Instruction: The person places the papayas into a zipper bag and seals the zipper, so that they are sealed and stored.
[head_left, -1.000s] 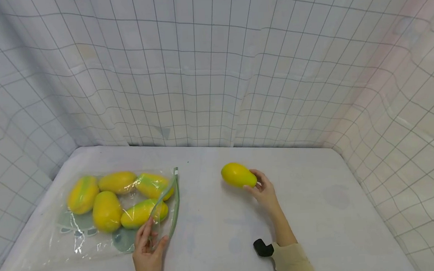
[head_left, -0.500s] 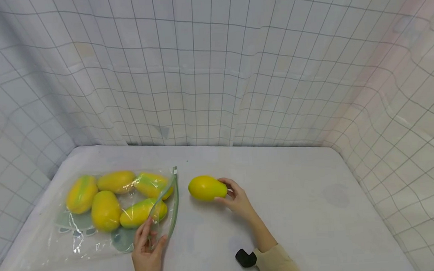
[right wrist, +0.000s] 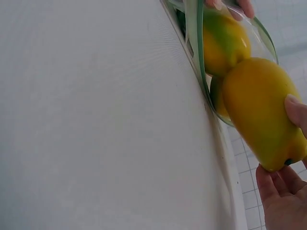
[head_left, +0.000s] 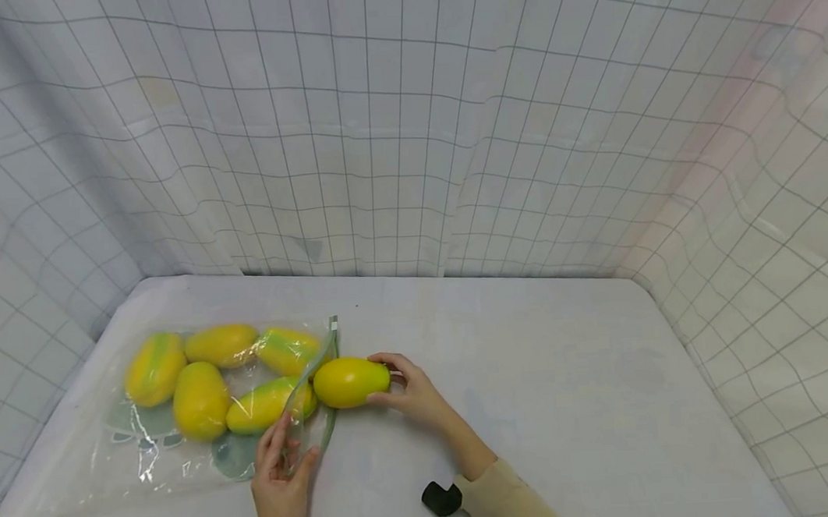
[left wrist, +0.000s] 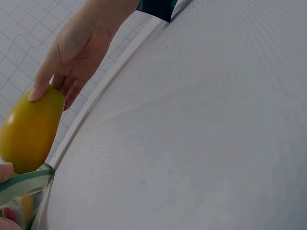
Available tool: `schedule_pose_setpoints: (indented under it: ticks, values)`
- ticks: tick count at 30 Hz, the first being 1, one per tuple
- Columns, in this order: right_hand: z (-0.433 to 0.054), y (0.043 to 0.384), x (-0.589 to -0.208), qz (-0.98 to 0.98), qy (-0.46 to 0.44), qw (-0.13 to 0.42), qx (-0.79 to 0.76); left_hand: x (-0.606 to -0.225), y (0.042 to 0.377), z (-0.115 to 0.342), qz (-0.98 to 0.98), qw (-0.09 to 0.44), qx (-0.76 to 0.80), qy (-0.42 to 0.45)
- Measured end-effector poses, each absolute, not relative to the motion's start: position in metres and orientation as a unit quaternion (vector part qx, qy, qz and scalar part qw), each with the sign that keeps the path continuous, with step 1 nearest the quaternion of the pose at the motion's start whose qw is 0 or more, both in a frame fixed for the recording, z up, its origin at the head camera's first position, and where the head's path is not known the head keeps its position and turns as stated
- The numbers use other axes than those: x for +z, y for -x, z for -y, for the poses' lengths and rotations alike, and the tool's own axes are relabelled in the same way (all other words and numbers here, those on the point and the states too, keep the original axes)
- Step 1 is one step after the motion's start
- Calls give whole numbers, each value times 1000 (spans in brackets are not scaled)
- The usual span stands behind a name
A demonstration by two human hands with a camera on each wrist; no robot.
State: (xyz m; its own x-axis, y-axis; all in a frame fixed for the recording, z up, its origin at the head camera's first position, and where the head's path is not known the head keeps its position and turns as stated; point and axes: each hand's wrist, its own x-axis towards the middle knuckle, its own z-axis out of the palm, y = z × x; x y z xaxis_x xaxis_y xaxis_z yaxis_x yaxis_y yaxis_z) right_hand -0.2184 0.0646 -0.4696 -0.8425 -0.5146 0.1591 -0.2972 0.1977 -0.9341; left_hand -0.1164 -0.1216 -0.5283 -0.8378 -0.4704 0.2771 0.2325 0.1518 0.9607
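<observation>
In the head view, my right hand [head_left: 421, 402] grips the narrow end of a yellow papaya [head_left: 346, 383] between thumb and fingers. The papaya's wide end is at the mouth of a clear zip bag [head_left: 179, 470], whose green-edged opening [right wrist: 199, 57] is spread apart in the right wrist view. Several yellow-green papayas [head_left: 202, 402] lie inside the bag. At the near side of the mouth, my left hand [head_left: 281, 484] holds the bag's upper edge, with some fingertips behind the clear film. The held papaya [left wrist: 31, 132] hangs right by the green rim in the left wrist view.
A white-covered table [head_left: 568, 375] carries everything. Grid-patterned white curtains [head_left: 407, 134] enclose its back and sides. A black wrist device [head_left: 441, 499] sits by my right sleeve [head_left: 507, 499].
My right hand has carried the papaya leftward and a little nearer, from mid-table to the bag's mouth. The left hand and the bag have stayed in place.
</observation>
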Motion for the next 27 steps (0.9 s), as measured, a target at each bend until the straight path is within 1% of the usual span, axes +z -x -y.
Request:
schedule_pose_setpoints:
  ticks: [7,14,16,24,27]
  values:
    - [-59,222,-472,-768,275,99,-570,-534,119,123,702,280,-651,-72]
    - [-50,237,-500,-765,291,103,-566,-530,117,122,699,284,-653,-65]
    - [-48,238,-501,-765,297,103,-562,-529,117,122,701,284,-651,-65]
    - [-36,238,-505,-775,304,96,-545,-528,117,123,715,251,-644,-107]
    - [-30,237,-507,-775,301,96,-547,-528,117,123,716,251,-642,-108]
